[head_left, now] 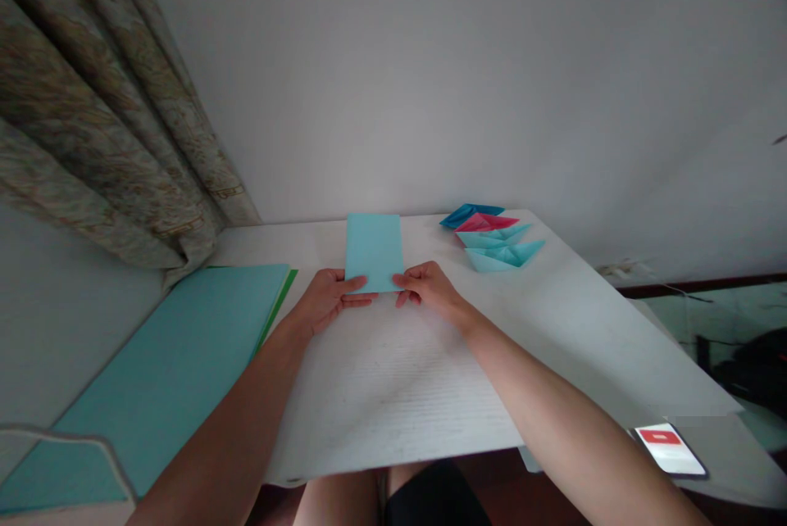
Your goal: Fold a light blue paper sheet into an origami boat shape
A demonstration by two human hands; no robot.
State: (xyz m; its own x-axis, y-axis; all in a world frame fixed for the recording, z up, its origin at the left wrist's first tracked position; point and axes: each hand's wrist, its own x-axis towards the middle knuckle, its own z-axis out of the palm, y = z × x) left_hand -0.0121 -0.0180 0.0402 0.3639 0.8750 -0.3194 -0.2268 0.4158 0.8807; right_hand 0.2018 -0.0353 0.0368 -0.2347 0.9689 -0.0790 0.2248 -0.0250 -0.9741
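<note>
A light-blue rectangle of paper (374,251), seemingly folded, is held between both hands over the white table. My left hand (330,297) pinches its near left corner, thumb on top and fingers beneath. At the near right corner my right hand (429,287) grips it the same way, thumb above. To the right, several folded paper boats stand in a row: a dark blue boat (470,215), a pink boat (488,222) and light-blue ones, the nearest being a light-blue boat (504,256). Neither hand touches the boats.
A stack of large light-blue sheets (166,370) with a green edge lies at the left. A phone (670,451) with a lit screen rests at the lower right. The white table (393,378) meets the wall at the back; a patterned curtain (111,116) hangs left.
</note>
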